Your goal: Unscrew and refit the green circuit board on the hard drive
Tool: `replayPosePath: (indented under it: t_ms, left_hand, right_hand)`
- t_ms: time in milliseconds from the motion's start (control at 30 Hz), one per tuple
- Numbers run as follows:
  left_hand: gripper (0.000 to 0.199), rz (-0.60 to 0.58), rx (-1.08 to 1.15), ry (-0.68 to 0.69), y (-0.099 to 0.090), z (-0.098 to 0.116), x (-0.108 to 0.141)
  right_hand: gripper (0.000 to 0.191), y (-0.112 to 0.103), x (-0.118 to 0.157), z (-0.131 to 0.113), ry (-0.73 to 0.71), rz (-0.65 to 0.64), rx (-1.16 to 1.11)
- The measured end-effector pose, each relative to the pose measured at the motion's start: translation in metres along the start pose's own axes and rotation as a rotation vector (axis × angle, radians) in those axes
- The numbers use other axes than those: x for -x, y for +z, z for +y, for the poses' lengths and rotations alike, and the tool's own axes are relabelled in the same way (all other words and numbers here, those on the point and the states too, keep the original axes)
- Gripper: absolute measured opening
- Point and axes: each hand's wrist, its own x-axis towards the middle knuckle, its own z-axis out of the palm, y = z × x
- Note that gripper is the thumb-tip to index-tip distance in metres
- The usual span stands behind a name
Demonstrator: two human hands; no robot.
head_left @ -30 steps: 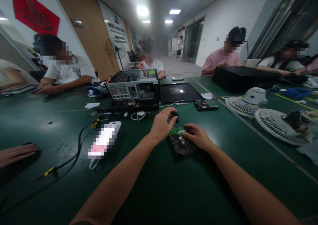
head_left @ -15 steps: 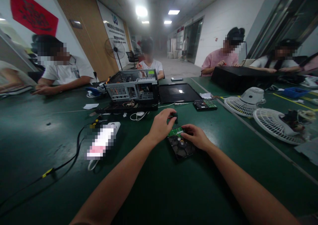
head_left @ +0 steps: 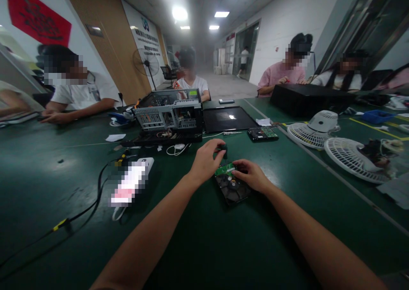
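A hard drive lies on the green table with its green circuit board facing up. My left hand pinches the dark handle of a screwdriver, held upright over the drive's far edge. Its tip is too small to make out against the board. My right hand grips the drive's right side, thumb and fingertips on the board. A second hard drive lies farther back to the right, untouched.
An opened computer case stands behind my hands, with a black panel beside it. To the left lie a phone and a black strap. White fan parts lie right. Several people sit around the table.
The view has shifted slightly. Both hands, the screwdriver and the hard drive keep nearly the same positions. A walking person has appeared in the far doorway.
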Motion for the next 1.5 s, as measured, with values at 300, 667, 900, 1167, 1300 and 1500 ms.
replayPosePath:
  t_ms: [300,667,900,1167,1300,1500]
  left_hand:
    - [0.021,0.026,-0.05,0.023,-0.003,0.001,-0.003]
    - [0.012,0.12,-0.072,0.015,-0.004,0.0,-0.002]
    - [0.018,0.086,-0.132,0.06,-0.009,-0.004,-0.004]
    - [0.024,0.179,-0.076,-0.025,-0.002,-0.009,-0.002]
    - [0.022,0.185,-0.066,-0.056,-0.002,-0.008,-0.001]
    - [0.019,0.145,-0.179,-0.059,-0.008,-0.007,-0.004]
  right_hand:
    - [0.036,-0.001,-0.005,0.002,-0.05,-0.066,0.011]
    - [0.033,0.006,0.009,-0.043,-0.232,-0.076,0.617]
    - [0.085,0.022,0.036,-0.059,-0.21,-0.119,0.828]
    - [0.083,0.002,0.025,-0.053,-0.308,-0.284,0.758]
    - [0.079,0.0,0.024,-0.054,-0.338,-0.3,0.763]
    - [0.071,0.001,0.027,-0.062,-0.361,-0.292,0.766]
